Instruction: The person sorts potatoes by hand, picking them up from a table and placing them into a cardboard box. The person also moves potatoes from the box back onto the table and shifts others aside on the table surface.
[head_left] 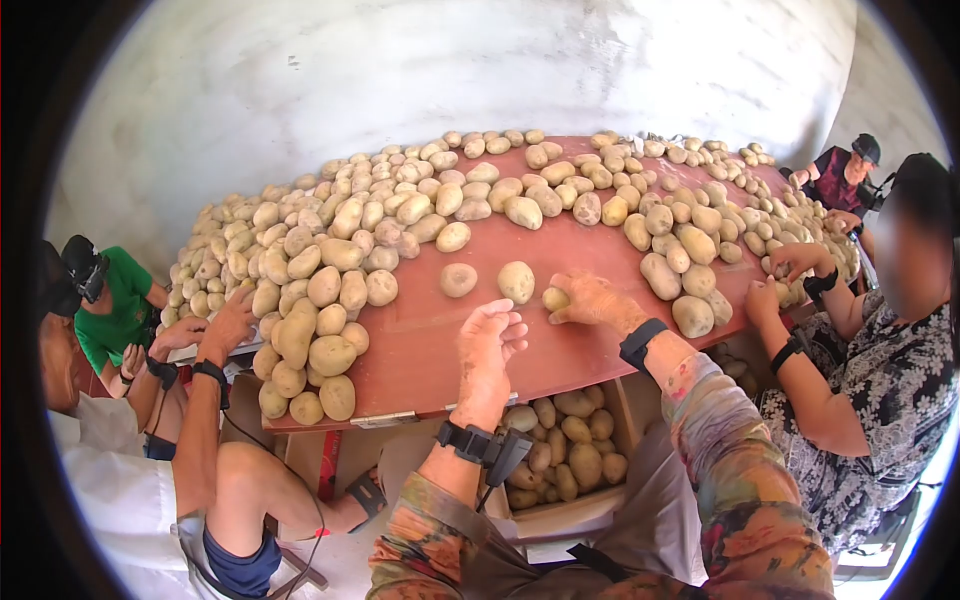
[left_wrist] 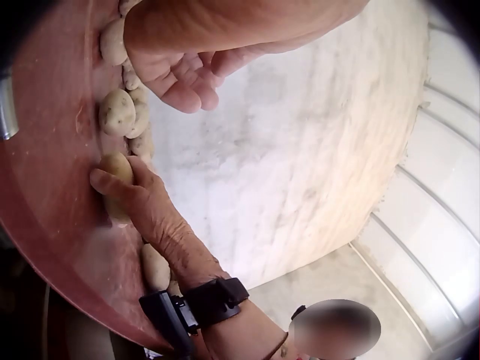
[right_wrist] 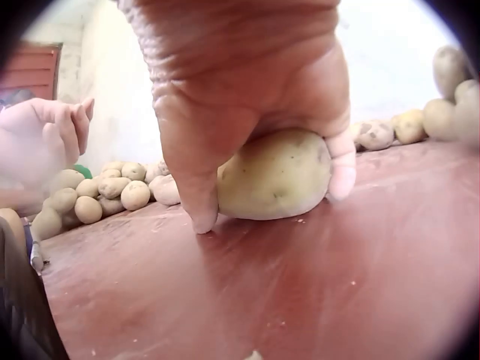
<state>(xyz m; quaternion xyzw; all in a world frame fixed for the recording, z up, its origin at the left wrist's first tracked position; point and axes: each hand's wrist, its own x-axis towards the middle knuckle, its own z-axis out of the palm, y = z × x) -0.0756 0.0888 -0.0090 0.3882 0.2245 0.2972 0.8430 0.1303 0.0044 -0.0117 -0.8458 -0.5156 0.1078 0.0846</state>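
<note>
In the head view my right hand [head_left: 597, 302] grips a potato [head_left: 555, 299] on the red table [head_left: 440, 340]. The right wrist view shows this potato [right_wrist: 276, 176] between thumb and fingers, low against the tabletop. My left hand [head_left: 486, 350] is raised over the near part of the table, palm turned up, its fingers loosely bent around nothing. Just beyond it lie two single potatoes, one rounder and paler [head_left: 516, 282], the other darker [head_left: 459, 280]. In the left wrist view the left hand [left_wrist: 195, 60] hangs apart from the potatoes.
Potatoes are heaped at the left [head_left: 300, 300], along the back and at the right [head_left: 690, 250]. A box of potatoes [head_left: 570, 520] stands below the table's near edge. People sit close on both sides, their arms over the table, and a pale wall [head_left: 450, 70] rises behind.
</note>
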